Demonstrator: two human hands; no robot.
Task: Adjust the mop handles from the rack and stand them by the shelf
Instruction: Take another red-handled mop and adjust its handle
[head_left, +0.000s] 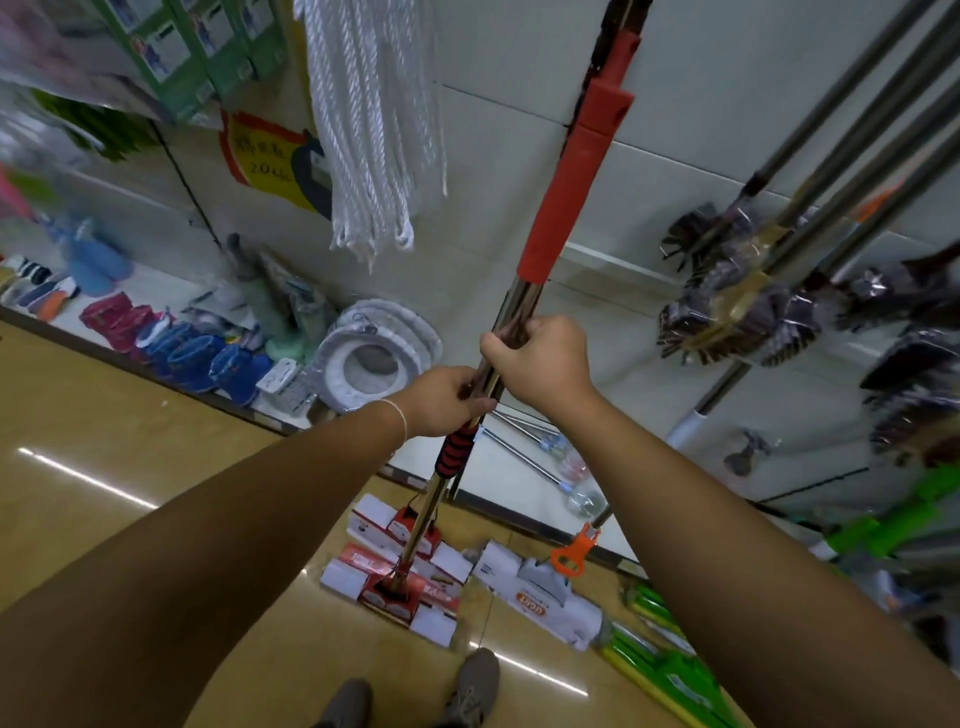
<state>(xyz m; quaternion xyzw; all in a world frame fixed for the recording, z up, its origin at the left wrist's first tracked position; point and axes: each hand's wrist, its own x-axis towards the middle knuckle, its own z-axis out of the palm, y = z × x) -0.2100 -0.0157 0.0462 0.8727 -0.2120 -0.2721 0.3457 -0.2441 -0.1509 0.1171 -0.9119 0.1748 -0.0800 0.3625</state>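
A mop with a shiny metal handle (522, 299) and a long red sleeve (571, 171) stands nearly upright in the middle of the view. Its red and white head (395, 592) rests on the floor among packaged mop heads. My left hand (441, 400) grips the metal shaft just above a red and black ribbed grip (457, 449). My right hand (540, 361) grips the shaft a little higher. Both hands are wrapped around the same handle.
A white rope mop (369, 130) hangs at the upper left. Wrapped brooms on metal poles (753, 291) lean at the right. A white shelf base (519, 467) holds blue boots (197, 358) and a toilet seat (369, 353). Green mops (675, 654) and an orange clip mop (571, 551) lie on the floor.
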